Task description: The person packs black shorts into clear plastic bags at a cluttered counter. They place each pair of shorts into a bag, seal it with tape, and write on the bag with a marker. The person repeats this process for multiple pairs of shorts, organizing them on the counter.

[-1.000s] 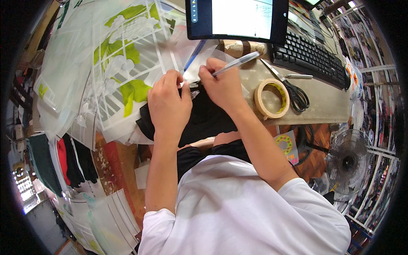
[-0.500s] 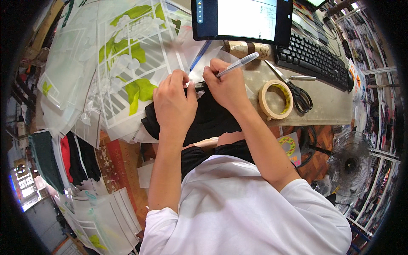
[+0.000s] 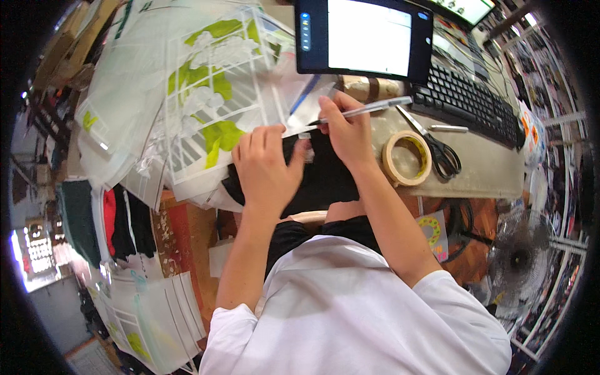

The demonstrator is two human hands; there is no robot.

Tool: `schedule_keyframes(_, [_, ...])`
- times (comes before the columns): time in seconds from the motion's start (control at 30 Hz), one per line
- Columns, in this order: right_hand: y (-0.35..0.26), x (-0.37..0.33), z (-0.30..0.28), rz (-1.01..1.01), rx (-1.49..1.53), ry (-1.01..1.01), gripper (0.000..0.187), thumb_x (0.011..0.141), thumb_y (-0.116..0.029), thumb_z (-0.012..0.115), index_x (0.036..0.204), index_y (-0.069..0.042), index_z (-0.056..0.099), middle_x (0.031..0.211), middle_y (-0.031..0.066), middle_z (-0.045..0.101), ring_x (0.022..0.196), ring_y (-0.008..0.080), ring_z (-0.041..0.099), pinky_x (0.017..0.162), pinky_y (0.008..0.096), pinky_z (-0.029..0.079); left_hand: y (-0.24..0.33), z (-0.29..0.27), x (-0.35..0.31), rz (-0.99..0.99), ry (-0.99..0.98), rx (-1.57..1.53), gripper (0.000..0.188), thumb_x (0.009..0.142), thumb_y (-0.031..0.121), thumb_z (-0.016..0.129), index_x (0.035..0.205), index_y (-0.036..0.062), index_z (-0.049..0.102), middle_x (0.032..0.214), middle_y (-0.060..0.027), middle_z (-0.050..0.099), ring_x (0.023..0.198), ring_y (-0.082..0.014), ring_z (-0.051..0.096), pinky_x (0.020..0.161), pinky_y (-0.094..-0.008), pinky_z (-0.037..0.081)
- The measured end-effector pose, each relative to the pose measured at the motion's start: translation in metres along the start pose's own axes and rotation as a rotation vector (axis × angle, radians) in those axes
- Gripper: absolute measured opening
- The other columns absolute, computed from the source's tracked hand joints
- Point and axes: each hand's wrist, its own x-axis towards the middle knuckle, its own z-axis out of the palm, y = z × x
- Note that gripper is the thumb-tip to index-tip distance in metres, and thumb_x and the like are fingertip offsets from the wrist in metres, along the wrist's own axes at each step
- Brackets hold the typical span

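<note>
Right hand pinches a pen; left hand lies over black cloth, thumb apart, grip hidden, so we can't tell. Cloth sits between both hands at the table's near edge. We'd call it pen work near the cloth's upper edge; next move likely calls for steady cloth, controlled tip.

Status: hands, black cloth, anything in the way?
Right hand gripping pen. Left hand on black cloth. Tape roll and scissors off right, clear of cloth.
</note>
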Motion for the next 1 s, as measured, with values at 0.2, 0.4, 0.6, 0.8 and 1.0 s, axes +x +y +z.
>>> schedule_keyframes(0.2, [0.007,-0.008,0.003,0.091,0.19,0.083,0.026,0.095,-0.02,0.059,0.071,-0.011,0.051,0.066,-0.0048,0.046,0.058,0.0046,0.042,0.048,0.0217,0.034,0.0,0.007,-0.031,-0.032,0.055,0.097,0.052,0.077,0.057,0.064,0.085,0.0058,0.058,0.089,-0.0126,0.057,0.09,-0.0322,0.054,0.08,-0.0474,0.038])
schedule_keyframes(0.4, [0.018,0.007,-0.023,-0.093,0.1,0.178,0.018,0.094,-0.022,0.056,0.085,-0.008,0.062,0.074,-0.0017,0.057,0.065,0.0068,0.051,0.055,0.0206,0.04,-0.007,0.004,-0.056,0.109,0.146,-0.159,0.034,0.073,0.037,0.073,0.07,0.0079,0.055,0.069,-0.0102,0.058,0.066,-0.0299,0.059,0.063,-0.0415,0.045])
schedule_keyframes(0.6, [-0.004,-0.006,-0.004,-0.056,0.077,0.021,0.028,0.095,-0.026,0.055,0.072,-0.011,0.05,0.069,-0.003,0.051,0.061,0.0073,0.043,0.054,0.021,0.037,-0.016,-0.144,-0.103,0.196,0.184,-0.166,0.036,0.075,0.034,0.074,0.07,0.0085,0.049,0.065,-0.0076,0.052,0.058,-0.0268,0.057,0.052,-0.0384,0.044])
schedule_keyframes(0.8, [0.012,-0.005,-0.01,-0.054,-0.029,-0.046,0.024,0.095,-0.026,0.056,0.078,-0.009,0.056,0.07,-0.0027,0.052,0.06,0.0064,0.043,0.052,0.0188,0.035,-0.03,-0.333,-0.156,0.143,0.374,0.618,0.046,0.06,0.039,0.086,0.064,0.0139,0.048,0.07,-0.0004,0.054,0.064,-0.0191,0.057,0.054,-0.0321,0.043])
schedule_keyframes(1.0, [0.015,-0.002,-0.019,-0.065,-0.069,-0.106,0.023,0.095,-0.026,0.055,0.079,-0.009,0.059,0.073,-0.0029,0.053,0.064,0.0062,0.044,0.055,0.0208,0.037,-0.039,-0.458,-0.195,-0.236,0.552,1.069,0.045,0.061,0.028,0.09,0.075,0.0034,0.056,0.074,-0.0085,0.063,0.067,-0.0207,0.06,0.063,-0.0318,0.049])
